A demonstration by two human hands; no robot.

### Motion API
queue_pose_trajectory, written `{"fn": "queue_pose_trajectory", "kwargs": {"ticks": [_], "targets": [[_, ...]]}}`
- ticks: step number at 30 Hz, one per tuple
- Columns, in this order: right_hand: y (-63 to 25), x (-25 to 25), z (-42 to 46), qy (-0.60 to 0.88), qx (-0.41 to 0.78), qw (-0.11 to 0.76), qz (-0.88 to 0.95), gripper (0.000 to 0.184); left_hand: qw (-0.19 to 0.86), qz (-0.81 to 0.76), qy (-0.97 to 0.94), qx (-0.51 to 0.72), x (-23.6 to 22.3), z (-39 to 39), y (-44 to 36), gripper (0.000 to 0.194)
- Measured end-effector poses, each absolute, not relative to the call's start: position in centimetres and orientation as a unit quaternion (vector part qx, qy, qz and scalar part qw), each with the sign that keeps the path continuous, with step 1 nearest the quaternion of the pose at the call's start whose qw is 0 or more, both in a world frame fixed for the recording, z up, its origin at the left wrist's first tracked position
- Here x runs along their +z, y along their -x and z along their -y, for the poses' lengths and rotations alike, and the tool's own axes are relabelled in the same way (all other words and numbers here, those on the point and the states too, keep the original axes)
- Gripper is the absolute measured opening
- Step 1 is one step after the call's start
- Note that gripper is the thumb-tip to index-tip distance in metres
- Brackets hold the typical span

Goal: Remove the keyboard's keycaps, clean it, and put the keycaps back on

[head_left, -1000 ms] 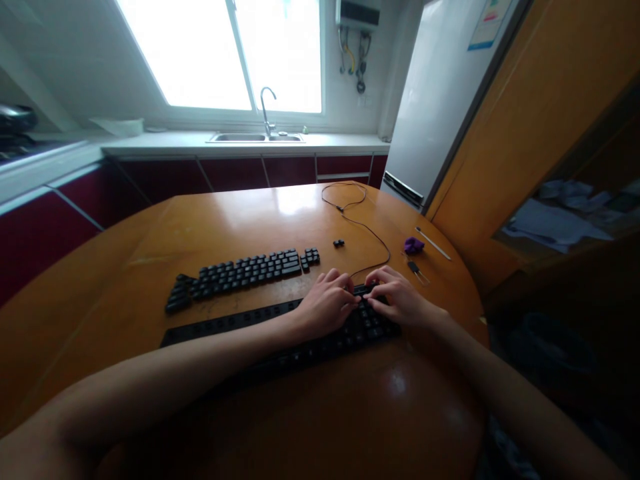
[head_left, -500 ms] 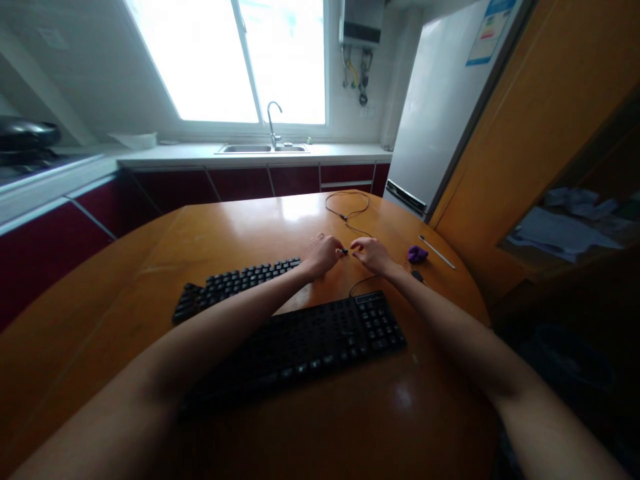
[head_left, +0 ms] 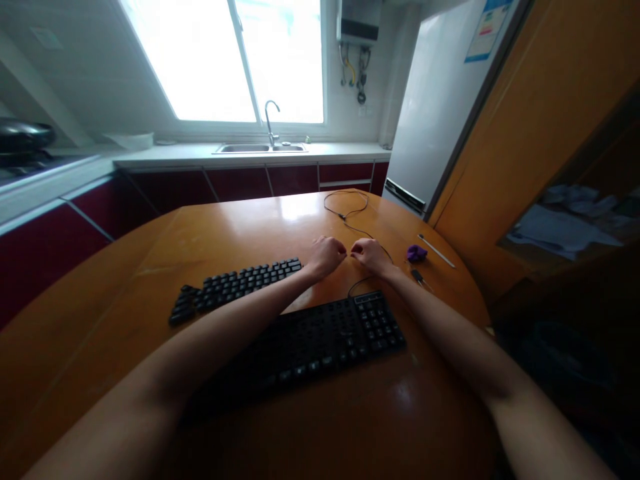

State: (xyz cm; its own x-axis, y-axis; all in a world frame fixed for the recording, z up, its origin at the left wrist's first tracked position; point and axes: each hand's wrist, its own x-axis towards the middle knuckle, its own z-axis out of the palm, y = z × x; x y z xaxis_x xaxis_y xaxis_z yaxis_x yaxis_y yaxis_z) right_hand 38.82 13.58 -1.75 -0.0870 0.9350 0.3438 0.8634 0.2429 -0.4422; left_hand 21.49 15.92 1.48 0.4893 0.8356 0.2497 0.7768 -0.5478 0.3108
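Above the keyboards' far edge, my left hand [head_left: 327, 257] is closed in a pinch. A small dark piece like a keycap showed at its fingertips a moment ago; the fingers now cover it. My right hand [head_left: 369, 256] is close by on the right, its thumb and fingertips pinched together; what they hold, if anything, is too small to make out. Below the hands lies a black keyboard [head_left: 325, 337], its middle bare of keycaps while the number pad keeps its keys. Rows of loose black keycaps [head_left: 235, 283] lie to the left, partly behind my left forearm.
A cable [head_left: 367, 200] loops across the far side of the wooden table [head_left: 240, 227]. Right of my right hand lie a purple cloth [head_left: 416, 253], a small dark-ended tool [head_left: 418, 276] and a thin white stick [head_left: 439, 253]. Beyond are a sink [head_left: 245, 149] and a fridge [head_left: 425, 113].
My hands have come slightly closer together. The dark piece at my left fingertips has gone out of sight, and my right fingers have closed into a pinch.
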Motion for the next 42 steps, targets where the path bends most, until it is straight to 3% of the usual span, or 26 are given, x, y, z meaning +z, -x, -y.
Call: {"fn": "queue_pose_trajectory", "kwargs": {"ticks": [6, 11, 25, 37, 42], "targets": [[-42.4, -2.1, -4.7, 0.538, 0.135, 0.431, 0.712, 0.008, 0.205, -0.369, -0.883, 0.204, 1.6, -8.9, -20.9, 0.017], [-43.2, -2.9, 0.7, 0.511, 0.191, 0.467, 0.696, 0.011, 0.222, -0.313, -0.903, 0.194, 1.0, -6.0, -21.3, 0.016], [-42.4, -2.6, 1.7, 0.456, 0.185, 0.434, 0.755, 0.011, 0.148, -0.289, -0.921, 0.216, -0.7, -4.7, -22.0, 0.014], [-42.3, -1.9, 2.2, 0.474, 0.131, 0.361, 0.792, 0.017, 0.1, -0.227, -0.948, 0.198, 0.0, -3.7, -20.9, 0.033], [-42.6, -2.0, 2.2, 0.49, 0.106, 0.325, 0.802, 0.023, 0.112, -0.243, -0.945, 0.188, -0.1, -3.7, -20.9, 0.031]]}}
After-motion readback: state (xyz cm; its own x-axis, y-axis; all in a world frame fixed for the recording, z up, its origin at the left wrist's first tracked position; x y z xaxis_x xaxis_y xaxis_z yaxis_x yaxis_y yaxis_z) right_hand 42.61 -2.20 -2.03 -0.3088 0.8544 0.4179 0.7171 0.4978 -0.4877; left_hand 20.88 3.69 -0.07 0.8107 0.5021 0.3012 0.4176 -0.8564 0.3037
